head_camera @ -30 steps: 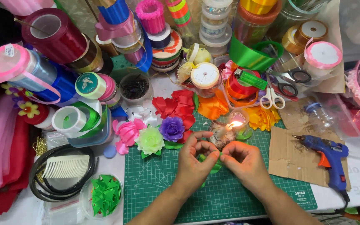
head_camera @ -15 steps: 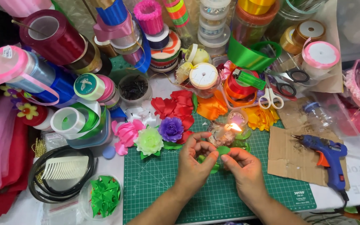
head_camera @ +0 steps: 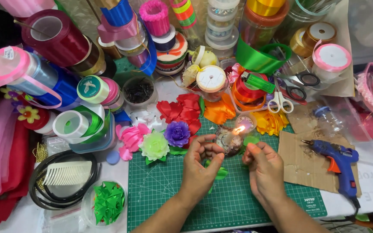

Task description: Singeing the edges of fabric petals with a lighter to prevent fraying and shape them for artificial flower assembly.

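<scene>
Head view, craft table. The left hand rests over the green cutting mat, its thumb and fingers curled together in a grip on a small piece of green ribbon, which shows just right of the fingers, above the mat's centre. The right hand is apart from the left; its fingertips are pressed together, pinching a green petal raised just beside the flame of a lit candle at the mat's far edge. Left of the candle lie a purple flower, a pale green flower and a pink flower. A blue glue gun lies on cardboard to the right. White scissors lie beyond the candle, among ribbon spools.
</scene>
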